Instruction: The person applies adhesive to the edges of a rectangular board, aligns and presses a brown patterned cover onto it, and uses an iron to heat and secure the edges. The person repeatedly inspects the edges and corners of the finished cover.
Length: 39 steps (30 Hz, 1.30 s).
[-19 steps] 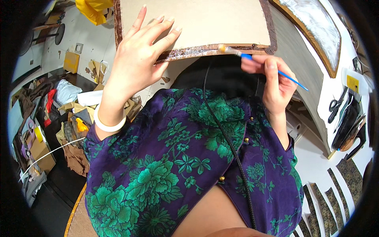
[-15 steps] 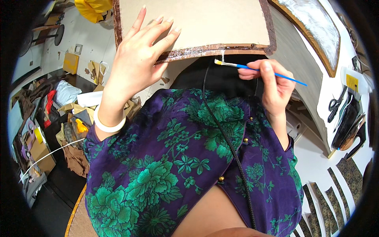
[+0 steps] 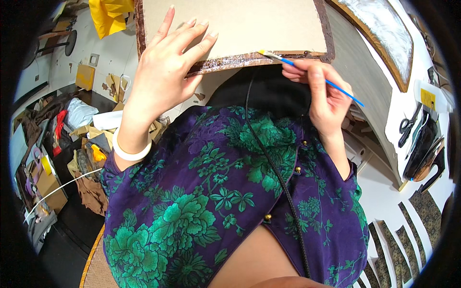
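From where I stand: beige panel [image 3: 254, 29] at upper centre of the frame, running out of view at the top. Dark brown strip [image 3: 225, 63] along its lower edge, glossy over much of its length.

Left hand [image 3: 165, 72], upper left of centre: palm down on the panel, fingers spread, thumb close to the strip. White bangle [image 3: 132, 154] around that wrist.

Right hand [image 3: 326, 93], right of centre: pinching a blue-handled paintbrush [image 3: 289, 62] between thumb and fingers. Brush slanted, handle end low to the right, yellowish bristles high to the left, at the strip's upper margin; cannot tell whether they touch.

Surroundings: wood-edged panel [image 3: 384, 29] with a streaky whitish face, upper right. Black scissors [image 3: 408, 123], right side, beside a row of dark articles. Dark patterned strips [image 3: 393, 240] side by side, lower right. Crumpled yellow sheet [image 3: 110, 17], upper left.
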Tool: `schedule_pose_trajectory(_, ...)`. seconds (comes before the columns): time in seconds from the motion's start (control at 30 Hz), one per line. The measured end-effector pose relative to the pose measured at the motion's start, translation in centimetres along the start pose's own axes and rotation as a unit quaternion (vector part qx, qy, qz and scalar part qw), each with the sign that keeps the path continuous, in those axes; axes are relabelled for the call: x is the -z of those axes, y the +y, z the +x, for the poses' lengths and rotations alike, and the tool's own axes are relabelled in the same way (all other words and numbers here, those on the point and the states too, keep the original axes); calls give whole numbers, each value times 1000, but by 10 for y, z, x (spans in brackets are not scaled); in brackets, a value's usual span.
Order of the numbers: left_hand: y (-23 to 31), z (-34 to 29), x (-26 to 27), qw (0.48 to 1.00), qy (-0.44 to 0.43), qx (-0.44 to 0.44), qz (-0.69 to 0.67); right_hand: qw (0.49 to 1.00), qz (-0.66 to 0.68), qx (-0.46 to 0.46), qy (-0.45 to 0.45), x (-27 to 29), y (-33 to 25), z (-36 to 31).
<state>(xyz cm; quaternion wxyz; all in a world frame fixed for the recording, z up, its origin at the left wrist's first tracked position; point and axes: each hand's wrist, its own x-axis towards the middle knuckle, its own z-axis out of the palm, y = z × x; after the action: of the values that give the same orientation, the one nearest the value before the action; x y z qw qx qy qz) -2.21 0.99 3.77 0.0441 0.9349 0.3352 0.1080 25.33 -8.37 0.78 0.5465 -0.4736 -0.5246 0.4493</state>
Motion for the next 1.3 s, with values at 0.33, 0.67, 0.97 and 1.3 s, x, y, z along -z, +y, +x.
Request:
schedule_pose_trajectory(0.33, 6, 4, 4, 1000, -9, 1, 9, 999, 24, 0, 24, 1, 1, -1)
schedule_pose_trajectory(0.67, 8, 5, 5, 999, -24, -5, 31, 998, 22, -41, -39, 24, -1, -9)
schedule_pose_trajectory(0.97, 4, 4, 3, 999, -13, -13, 27, 997, 4, 16, 78, 24, 1, -6)
schedule_pose_trajectory(1.3, 6, 6, 3, 999, -14, -10, 28, 998, 54, -39, 0, 39, 0, -13)
